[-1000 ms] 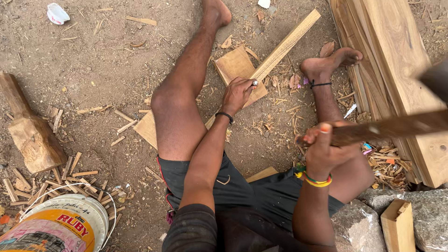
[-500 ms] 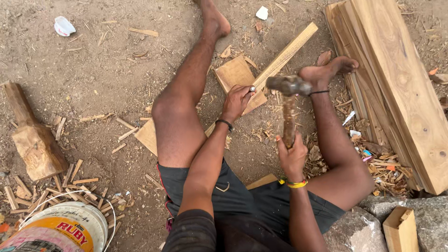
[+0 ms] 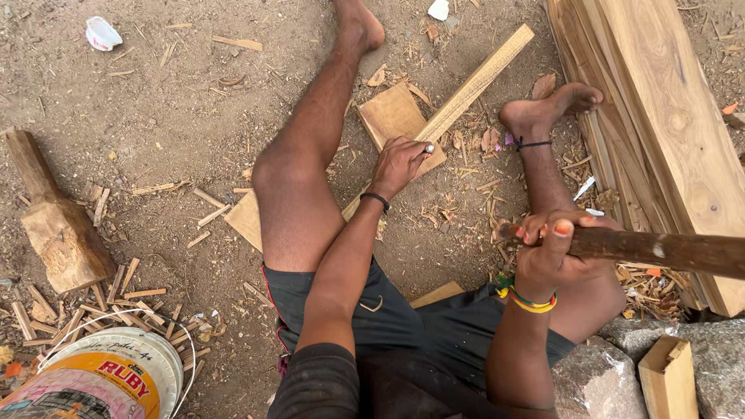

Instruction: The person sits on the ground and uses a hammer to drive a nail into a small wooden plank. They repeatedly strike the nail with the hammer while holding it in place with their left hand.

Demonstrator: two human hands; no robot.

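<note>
A person sits on bare earth, legs spread, with a long slat [image 3: 466, 89] lying slantwise between them on a square board [image 3: 392, 116]. Take the slat as the landmark.

Containers first: a bucket [image 3: 101, 380] stands far to the lower left of the slat, at the frame's corner; its lid is on, so the contents are hidden. A small white cup [image 3: 102, 33] lies crumpled well to the upper left; what it holds cannot be told.

The left hand [image 3: 400, 164] is clenched round a small metal tool [image 3: 429, 148], whose shiny top pokes out above the fingers, right at the slat's near stretch over the board. The right hand [image 3: 555, 252] grips a dark wooden handle [image 3: 667, 250], thumb on top, low and right of the slat above the right knee; the handle runs level out of the frame's right edge, so its head is unseen.

Half a second ago the hammer stood upright with its head just beside the left hand at the slat; now it has swung back to the right. The left hand has kept its place.

A stack of planks [image 3: 660, 116] lies right of the slat. A chopping log [image 3: 54, 225] sits far left, with splinters [image 3: 85, 302] below it.
</note>
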